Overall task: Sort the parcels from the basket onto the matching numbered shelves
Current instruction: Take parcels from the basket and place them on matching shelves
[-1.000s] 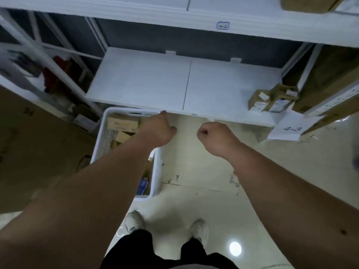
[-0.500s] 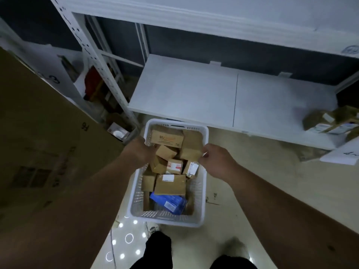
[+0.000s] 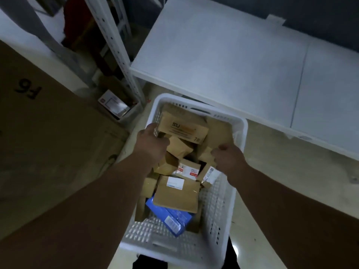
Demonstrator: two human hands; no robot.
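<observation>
both hands reach into the white basket (image 3: 240,133) on the floor, below the white shelf (image 3: 223,61). left hand (image 3: 150,143) curls against the printed brown parcel (image 3: 182,128); right hand (image 3: 227,157) curls among smaller parcels (image 3: 187,168). whether either grip holds anything cannot be told. risk: loosely heaped boxes may slide, and blurred labels invite missorting. shelf numbers are out of view.

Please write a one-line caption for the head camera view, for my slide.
Both hands, left hand and right hand, reach into a white basket of cardboard parcels beside a white shelf.
</observation>
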